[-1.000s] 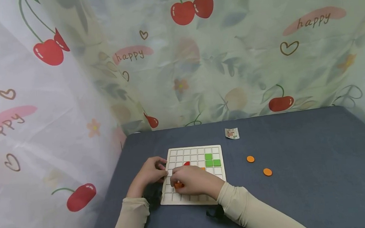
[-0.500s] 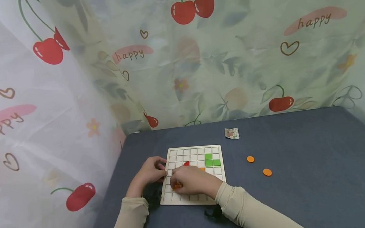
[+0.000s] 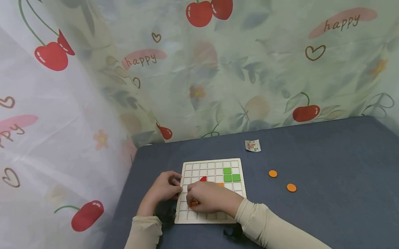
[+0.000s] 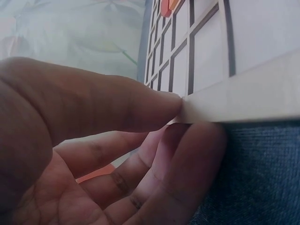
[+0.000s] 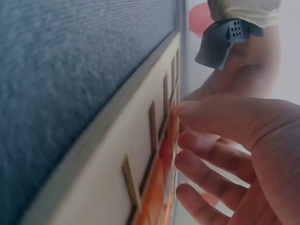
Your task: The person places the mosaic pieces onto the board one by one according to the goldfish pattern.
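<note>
A pale wooden board (image 3: 207, 217) with a grid of square cells lies on the table. My left hand (image 3: 163, 186) is at its left edge, and in the left wrist view the thumb (image 4: 159, 105) and a finger pinch the rim. My right hand (image 3: 209, 197) is low over the board's middle, thumb and forefinger on a small orange tile (image 5: 174, 123). More orange pieces (image 5: 153, 192) and a red piece (image 5: 166, 151) lie in the cells below. Above that hand, a red tile (image 3: 203, 179) shows. Green square tiles (image 3: 228, 178) fill cells at the upper right, and an orange tile (image 3: 220, 184) is partly hidden.
Two orange discs (image 3: 273, 173) lie on the dark blue table (image 3: 339, 192) to the right of the board. A small printed grid card (image 3: 253, 146) is behind it. Patterned curtains (image 3: 224, 75) hang at the back and left.
The orange visible under the right hand has shifted very slightly. Both hands and the board otherwise stay in place.
</note>
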Tool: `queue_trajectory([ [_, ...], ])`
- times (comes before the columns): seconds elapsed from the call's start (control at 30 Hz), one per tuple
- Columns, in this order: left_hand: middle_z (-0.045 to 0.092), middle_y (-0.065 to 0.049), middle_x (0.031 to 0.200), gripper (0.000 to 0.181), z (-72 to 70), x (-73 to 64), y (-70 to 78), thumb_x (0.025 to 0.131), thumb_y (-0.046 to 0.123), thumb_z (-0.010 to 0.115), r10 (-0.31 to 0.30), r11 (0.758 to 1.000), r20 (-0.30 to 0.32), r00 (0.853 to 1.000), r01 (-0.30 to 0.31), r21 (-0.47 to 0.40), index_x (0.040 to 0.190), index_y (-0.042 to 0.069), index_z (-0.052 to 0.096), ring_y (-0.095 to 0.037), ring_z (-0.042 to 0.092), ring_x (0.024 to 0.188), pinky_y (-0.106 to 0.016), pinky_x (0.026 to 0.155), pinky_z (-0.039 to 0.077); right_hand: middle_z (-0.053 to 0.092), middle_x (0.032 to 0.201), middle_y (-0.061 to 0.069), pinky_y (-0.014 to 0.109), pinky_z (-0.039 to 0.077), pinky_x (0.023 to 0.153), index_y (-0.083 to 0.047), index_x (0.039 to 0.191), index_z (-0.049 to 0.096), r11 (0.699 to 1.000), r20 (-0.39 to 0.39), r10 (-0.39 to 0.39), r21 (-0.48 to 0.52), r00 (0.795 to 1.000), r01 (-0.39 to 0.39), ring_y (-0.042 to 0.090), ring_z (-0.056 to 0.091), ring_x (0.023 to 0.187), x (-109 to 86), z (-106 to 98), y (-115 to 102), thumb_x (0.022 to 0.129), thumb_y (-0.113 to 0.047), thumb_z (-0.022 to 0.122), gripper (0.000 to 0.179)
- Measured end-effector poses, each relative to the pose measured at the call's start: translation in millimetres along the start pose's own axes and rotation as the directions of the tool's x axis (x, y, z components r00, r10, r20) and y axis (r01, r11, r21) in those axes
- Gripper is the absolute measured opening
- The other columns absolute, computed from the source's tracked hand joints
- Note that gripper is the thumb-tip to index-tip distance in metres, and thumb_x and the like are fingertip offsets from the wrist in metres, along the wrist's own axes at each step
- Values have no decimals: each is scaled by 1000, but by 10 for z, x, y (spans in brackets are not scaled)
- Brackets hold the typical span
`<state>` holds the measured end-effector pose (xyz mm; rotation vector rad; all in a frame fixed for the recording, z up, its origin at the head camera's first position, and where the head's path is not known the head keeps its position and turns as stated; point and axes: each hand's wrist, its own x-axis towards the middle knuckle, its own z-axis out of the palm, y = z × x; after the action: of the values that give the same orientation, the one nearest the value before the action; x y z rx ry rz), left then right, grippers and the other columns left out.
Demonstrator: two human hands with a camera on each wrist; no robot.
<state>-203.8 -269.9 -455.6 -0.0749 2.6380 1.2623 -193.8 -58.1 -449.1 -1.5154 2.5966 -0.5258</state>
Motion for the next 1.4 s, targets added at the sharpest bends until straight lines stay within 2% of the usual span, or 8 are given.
queue_trajectory([
  [0.17,66,-14,94,39,6,3,15,89,-2,75,-4,1000,0,1000,4,13,127,-1,68,-22,68,71,-37,62,64,69,101,-5,19,53,77,-20,102,82,997,-22,19,71,1000,-18,5,64,87,-133,-130,62,96,-18,75,9],
  [0.3,66,-14,96,40,15,12,14,89,-3,75,-13,1000,4,1000,13,13,129,-1,68,-22,68,73,-36,62,64,70,106,-2,27,58,85,-17,104,81,991,-35,58,127,998,-53,14,67,95,-378,-300,176,97,-18,73,10],
  [0.53,66,-15,100,43,0,-6,24,89,-3,76,-42,999,3,999,42,13,131,-1,67,-23,68,77,-37,64,65,68,107,-2,35,59,85,-14,104,79,983,-98,147,125,984,-134,20,67,97,-983,-629,509,97,-16,75,9],
  [0.73,65,-15,100,44,9,-3,26,88,-3,76,-46,999,8,999,46,9,131,-1,67,-23,68,77,-36,64,65,68,108,-9,41,61,84,-20,105,79,969,-172,228,135,958,-207,18,67,96,-1576,-768,851,96,-16,78,10],
  [0.83,65,-15,100,44,17,0,24,88,-3,76,-46,999,4,999,46,11,131,-1,67,-23,68,77,-36,63,65,68,109,-11,38,60,82,-22,108,78,952,-168,288,152,943,-264,15,67,97,-1868,-779,1007,96,-19,78,12],
  [1.03,66,-15,100,45,39,16,29,87,-3,76,-53,999,-10,999,53,6,131,0,67,-24,68,77,-35,62,64,68,112,-9,34,59,80,-21,113,77,924,-105,364,167,926,-344,11,67,98,-2345,-742,1200,96,-25,79,17],
  [1.2,65,-16,100,45,40,28,31,86,-3,75,-55,998,-19,998,55,1,130,0,67,-24,68,77,-35,62,64,67,114,-11,34,61,83,-25,114,76,914,-88,391,151,916,-376,10,67,99,-2542,-687,1269,94,-27,81,21],
  [1.4,64,-16,101,45,48,26,27,86,-3,75,-66,998,-17,998,66,-2,131,-1,66,-24,68,78,-36,62,64,67,109,-14,33,60,81,-28,110,77,919,-114,386,134,916,-371,7,66,96,-2557,-629,1282,92,-21,82,19],
])
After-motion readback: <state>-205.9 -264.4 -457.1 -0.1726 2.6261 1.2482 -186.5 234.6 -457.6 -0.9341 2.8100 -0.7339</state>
